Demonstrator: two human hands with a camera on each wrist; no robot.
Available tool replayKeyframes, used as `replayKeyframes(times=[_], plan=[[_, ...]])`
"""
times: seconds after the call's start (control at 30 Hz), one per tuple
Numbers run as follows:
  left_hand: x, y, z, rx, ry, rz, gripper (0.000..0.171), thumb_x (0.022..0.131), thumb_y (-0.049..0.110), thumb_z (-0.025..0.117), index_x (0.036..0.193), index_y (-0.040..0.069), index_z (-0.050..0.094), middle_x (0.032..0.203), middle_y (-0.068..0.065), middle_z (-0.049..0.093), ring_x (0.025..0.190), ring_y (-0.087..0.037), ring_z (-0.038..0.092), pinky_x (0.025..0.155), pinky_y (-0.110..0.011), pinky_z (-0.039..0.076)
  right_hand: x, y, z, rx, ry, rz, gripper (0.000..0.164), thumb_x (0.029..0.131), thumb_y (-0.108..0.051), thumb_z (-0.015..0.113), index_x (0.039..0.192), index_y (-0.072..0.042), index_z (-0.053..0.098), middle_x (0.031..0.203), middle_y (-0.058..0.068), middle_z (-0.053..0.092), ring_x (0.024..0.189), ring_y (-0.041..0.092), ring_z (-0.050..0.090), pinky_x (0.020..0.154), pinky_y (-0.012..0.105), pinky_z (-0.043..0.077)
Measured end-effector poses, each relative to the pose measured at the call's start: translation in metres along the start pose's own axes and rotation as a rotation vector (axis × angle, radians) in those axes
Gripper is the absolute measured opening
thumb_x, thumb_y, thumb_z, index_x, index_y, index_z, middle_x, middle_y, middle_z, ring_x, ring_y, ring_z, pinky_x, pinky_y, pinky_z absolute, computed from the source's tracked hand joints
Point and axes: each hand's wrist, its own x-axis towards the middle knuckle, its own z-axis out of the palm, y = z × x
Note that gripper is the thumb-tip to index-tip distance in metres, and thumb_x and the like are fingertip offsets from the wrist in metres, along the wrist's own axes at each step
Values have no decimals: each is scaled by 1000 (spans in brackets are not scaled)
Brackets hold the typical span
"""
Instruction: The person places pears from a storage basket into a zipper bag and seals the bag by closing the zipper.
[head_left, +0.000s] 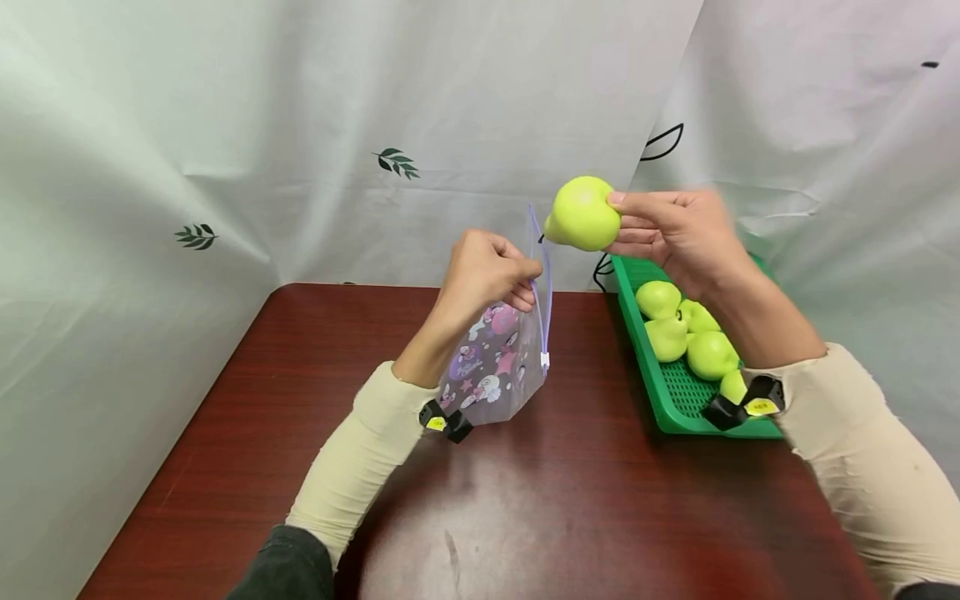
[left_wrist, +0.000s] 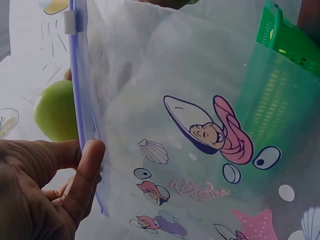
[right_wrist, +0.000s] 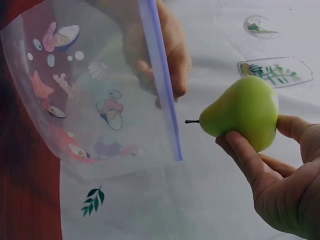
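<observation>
For apparent steadiness, the bag (head_left: 491,371) was rim-pinched by the left grip (head_left: 489,268), the pear (head_left: 585,214) grasped by the right grip (head_left: 681,235).

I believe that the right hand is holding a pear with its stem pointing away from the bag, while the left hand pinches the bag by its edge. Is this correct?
Not quite: the stem points toward the bag, as the right wrist view shows. The right hand does hold the pear, and the left hand does pinch the bag by its edge.
</observation>
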Motion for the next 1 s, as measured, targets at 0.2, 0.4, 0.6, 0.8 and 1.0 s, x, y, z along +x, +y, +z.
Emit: replayKeyframes(times=[0.2,0.4,0.6,0.8,1.0], plan=[[1,-2,-2,-31,-13,8,10,88,3,75,86,-6,76,64,-18,71,52,-26,73,58,-46,69,4,8,-1,-59,21,45,16,91,-10,80,105,-1,81,99,11,82,86,24,81,78,39,69],[2,-3,-4,-56,-20,14,12,89,3,74,88,-9,76,63,-18,71,52,-26,73,59,-48,69,6,12,-4,-85,43,78,14,90,-10,81,102,-3,81,94,11,82,83,23,81,76,39,69],[2,-3,-5,-59,-11,27,9,89,2,74,84,-5,76,64,-19,72,52,-27,73,62,-51,69,6,13,-3,-119,56,89,15,89,-12,83,101,-3,81,93,11,82,82,23,81,76,39,69],[2,-5,-4,-49,-19,13,8,88,0,73,88,-8,76,64,-18,71,52,-26,73,59,-46,69,9,14,1,-150,59,92,17,88,-15,84,101,-4,81,91,11,82,82,22,81,77,38,69],[4,-4,-2,-44,-30,11,14,88,1,74,93,-11,76,64,-18,72,52,-26,74,58,-46,69,13,17,4,-165,71,97,20,87,-17,85,102,-4,80,92,10,82,83,21,81,78,38,69]])
